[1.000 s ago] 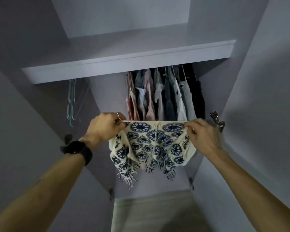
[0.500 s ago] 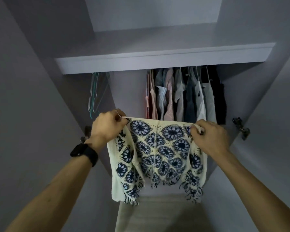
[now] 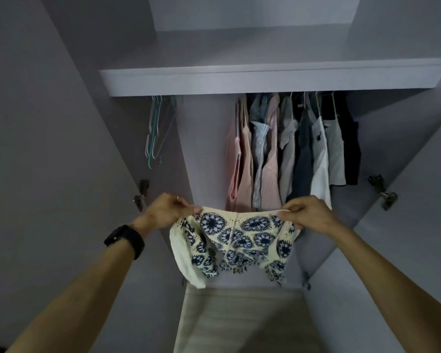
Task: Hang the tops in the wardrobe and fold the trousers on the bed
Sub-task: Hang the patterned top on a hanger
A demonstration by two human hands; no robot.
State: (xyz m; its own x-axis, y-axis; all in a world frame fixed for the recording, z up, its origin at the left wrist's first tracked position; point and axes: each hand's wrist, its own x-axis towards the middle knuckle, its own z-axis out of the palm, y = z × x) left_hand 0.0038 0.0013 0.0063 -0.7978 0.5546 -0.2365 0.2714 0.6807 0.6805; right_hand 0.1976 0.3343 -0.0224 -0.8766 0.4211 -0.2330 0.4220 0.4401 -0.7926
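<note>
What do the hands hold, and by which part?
The left hand and right hand pinch the cream top with dark blue flower motifs by its upper corners.

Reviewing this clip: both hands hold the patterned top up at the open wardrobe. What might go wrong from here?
1. The left hand and right hand both pinch the patterned top by its upper edge; reaching for the empty hangers frees one side, so it may sag or drop.
2. The hung clothes sit packed together on the right; the top's fringe could snag if squeezed in there.
</note>
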